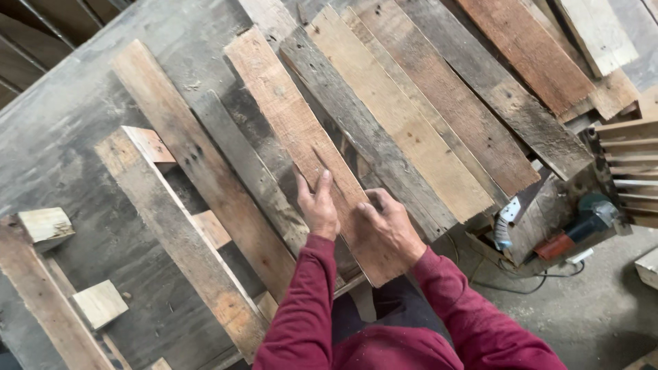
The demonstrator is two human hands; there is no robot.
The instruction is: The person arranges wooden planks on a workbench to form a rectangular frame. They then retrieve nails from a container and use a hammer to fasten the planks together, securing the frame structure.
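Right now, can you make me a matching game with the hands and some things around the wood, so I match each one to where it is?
Things:
1. left hand
2. right hand
3. power tool
4. small wood block

Places:
A. on the floor at the far right, beside the workbench
B. flat on the reddish plank, on its left side
C. on the bench top at the lower left
D. flat on the near end of the reddish plank, on its right side

Pairs: 1-B, 2-D, 3-A, 4-C
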